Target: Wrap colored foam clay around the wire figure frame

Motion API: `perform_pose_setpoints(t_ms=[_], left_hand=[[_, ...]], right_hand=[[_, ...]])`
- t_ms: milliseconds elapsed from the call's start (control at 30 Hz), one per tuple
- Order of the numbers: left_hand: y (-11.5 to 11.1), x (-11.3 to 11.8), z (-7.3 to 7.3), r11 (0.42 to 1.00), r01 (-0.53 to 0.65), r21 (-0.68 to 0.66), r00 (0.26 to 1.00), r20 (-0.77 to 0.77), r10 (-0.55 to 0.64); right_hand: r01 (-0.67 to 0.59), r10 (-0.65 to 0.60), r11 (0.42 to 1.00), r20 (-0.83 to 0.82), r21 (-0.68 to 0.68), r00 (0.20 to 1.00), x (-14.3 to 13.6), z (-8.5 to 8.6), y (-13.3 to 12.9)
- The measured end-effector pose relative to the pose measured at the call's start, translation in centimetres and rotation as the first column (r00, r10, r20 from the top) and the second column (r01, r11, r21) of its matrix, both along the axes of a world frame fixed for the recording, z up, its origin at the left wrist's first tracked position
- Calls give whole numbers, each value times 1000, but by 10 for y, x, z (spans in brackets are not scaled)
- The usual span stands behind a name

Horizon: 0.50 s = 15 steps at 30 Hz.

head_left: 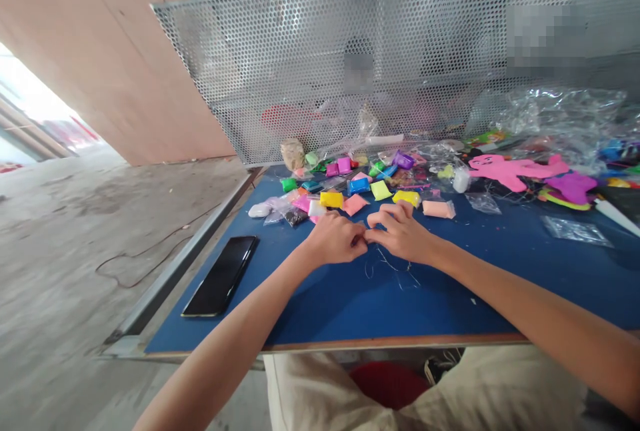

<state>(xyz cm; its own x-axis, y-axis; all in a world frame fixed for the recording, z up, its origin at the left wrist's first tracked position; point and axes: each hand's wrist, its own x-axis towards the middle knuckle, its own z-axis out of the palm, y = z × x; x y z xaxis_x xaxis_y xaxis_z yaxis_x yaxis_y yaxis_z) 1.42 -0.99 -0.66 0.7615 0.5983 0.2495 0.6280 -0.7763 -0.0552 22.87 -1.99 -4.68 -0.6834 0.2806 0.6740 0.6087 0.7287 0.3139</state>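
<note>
My left hand (339,239) and my right hand (399,234) meet over the middle of the blue tabletop (320,314). Both have their fingers curled and pinched together, fingertips touching or nearly so. Whatever lies between the fingertips is too small to make out. Just below them, thin pale threads (395,267) lie loose on the blue surface. Beyond my knuckles are small wrapped packets of coloured clay-like material: a yellow packet (331,199), a salmon packet (356,204), a lime packet (381,190) and a peach packet (439,209).
A black phone (220,276) lies at the left edge. A perforated metal panel (300,37) rises behind the table. Pink figure (515,169), purple shape (573,187), clear plastic bags (555,124) and a white pointed tool (619,216) crowd the right. A cord (130,277) lies on the floor.
</note>
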Motion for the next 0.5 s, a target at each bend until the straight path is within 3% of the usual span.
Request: perform_pose_setpoints(t_ms=[200, 500], left_hand=[[-3, 5, -4, 995, -78, 61, 994, -65, 82], [3, 2, -6, 986, -167, 21, 985, -38, 167]], right_hand=[[43, -51, 988, 48, 145, 998, 4, 3, 9], [80, -90, 987, 67, 142, 994, -4, 12, 3]])
